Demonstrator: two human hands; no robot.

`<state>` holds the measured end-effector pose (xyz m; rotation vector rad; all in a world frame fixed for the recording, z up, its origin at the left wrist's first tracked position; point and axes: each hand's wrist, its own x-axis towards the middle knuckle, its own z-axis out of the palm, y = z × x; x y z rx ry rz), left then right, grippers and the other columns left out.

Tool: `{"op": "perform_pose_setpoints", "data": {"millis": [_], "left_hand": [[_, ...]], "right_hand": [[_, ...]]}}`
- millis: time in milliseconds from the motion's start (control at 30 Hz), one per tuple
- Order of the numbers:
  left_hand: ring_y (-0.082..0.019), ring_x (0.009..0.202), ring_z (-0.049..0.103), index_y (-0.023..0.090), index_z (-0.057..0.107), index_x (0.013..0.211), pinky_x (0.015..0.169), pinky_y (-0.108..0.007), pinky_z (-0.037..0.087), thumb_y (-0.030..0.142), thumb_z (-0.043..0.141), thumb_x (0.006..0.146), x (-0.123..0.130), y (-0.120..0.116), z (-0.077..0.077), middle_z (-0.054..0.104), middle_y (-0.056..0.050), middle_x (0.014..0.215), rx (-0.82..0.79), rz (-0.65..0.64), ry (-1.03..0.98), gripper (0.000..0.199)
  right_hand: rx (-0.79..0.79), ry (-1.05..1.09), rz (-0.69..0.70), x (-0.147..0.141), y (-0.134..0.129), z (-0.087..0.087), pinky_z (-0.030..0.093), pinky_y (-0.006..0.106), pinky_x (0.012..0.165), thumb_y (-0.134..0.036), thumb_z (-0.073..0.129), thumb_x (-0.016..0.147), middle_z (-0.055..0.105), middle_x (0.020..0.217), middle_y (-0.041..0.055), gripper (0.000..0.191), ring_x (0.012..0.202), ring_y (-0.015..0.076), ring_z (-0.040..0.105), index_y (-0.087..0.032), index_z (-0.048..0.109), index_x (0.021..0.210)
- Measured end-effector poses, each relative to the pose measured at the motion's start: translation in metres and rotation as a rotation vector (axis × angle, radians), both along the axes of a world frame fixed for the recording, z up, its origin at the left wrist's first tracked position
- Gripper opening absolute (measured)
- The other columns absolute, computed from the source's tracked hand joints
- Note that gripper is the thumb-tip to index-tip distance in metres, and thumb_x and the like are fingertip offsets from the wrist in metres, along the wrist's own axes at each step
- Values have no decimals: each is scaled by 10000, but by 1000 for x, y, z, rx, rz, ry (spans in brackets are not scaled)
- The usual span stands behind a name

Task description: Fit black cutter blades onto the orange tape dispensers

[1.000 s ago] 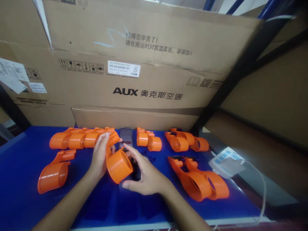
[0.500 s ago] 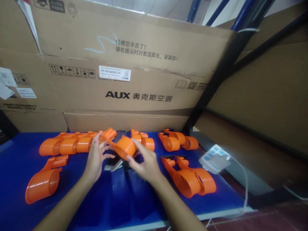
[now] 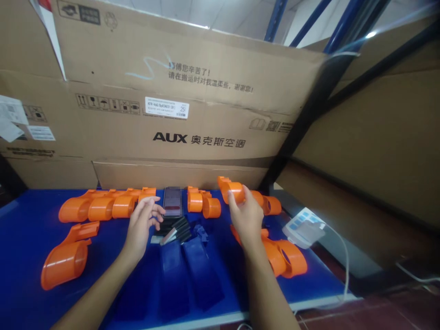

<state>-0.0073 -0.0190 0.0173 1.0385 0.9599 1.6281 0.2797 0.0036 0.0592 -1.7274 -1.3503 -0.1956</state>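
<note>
Orange plastic holder [image 3: 234,192], a ring with a narrow arm, up at the right rear of the desk [image 3: 20,243], in the right hand [image 3: 250,217]. Thumb and fingers pinch the round part from either side; arm points away, toward the cardboard box [image 3: 206,105]. Whether it touches the desk, cannot tell.

Handling, by judgement: light, thin-walled, fairly stiff with some spring; the glossy face may slip a little. Best hold is across the ring wall, as now. A hard squeeze could flex it; the thin arm looks the weaker part.

Left hand [image 3: 140,229] apart from it, fingers loosely curled and spread, nothing seen in them. It overlaps the end of a row of orange holders [image 3: 99,207]; contact unclear.

Around: rear holders [image 3: 273,206] lie just beside and partly behind the held one. Front holders [image 3: 292,259] lie nearer the person, partly covered by the right wrist. These crowd the right side; low sideways travel could knock them. Two smaller-looking holders [image 3: 211,208] sit left of the hand. Between the hands: phone [image 3: 173,201], dark strips [image 3: 178,230], blue strips [image 3: 174,270]. Lone holder [image 3: 64,266] at front left. Far right, white box [image 3: 305,228] with trailing cable [image 3: 347,268], a possible snag.
</note>
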Motion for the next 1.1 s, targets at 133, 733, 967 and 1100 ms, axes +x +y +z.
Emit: {"op": "perform_pose_setpoints", "data": {"millis": [133, 733, 967, 1100], "left_hand": [[-136, 564, 559, 189, 679, 1016, 487, -227, 419, 525, 657, 885, 1, -1, -3, 679, -27, 767, -18, -14, 243, 361], [-160, 604, 621, 216, 690, 860, 568, -242, 444, 515, 601, 934, 12, -18, 6, 665, 5, 678, 97, -35, 627, 320], [-147, 568, 602, 220, 681, 838, 541, -231, 428, 481, 600, 935, 14, -16, -4, 625, 19, 643, 124, -58, 641, 290], [-150, 544, 602, 222, 682, 815, 532, -231, 432, 487, 613, 918, 13, -14, -5, 624, 18, 613, 122, -66, 613, 293]], "right_hand": [[-153, -64, 0, 0, 1, -1, 478, 432, 995, -542, 493, 977, 698, 1270, 209, 618, 1208, 368, 634, -114, 580, 1415], [-424, -577, -1, 56, -87, 39, 505, 440, 781, -535, 495, 968, 770, 1013, 162, 482, 970, 368, 683, -177, 739, 1179], [-607, -808, 58, 84, -113, 20, 471, 432, 765, -528, 609, 917, 737, 1045, 119, 371, 982, 362, 652, -291, 761, 1159], [-524, -847, 43, 73, -117, 9, 448, 423, 759, -478, 596, 943, 713, 1132, 114, 291, 986, 346, 626, -328, 776, 1115]]}}
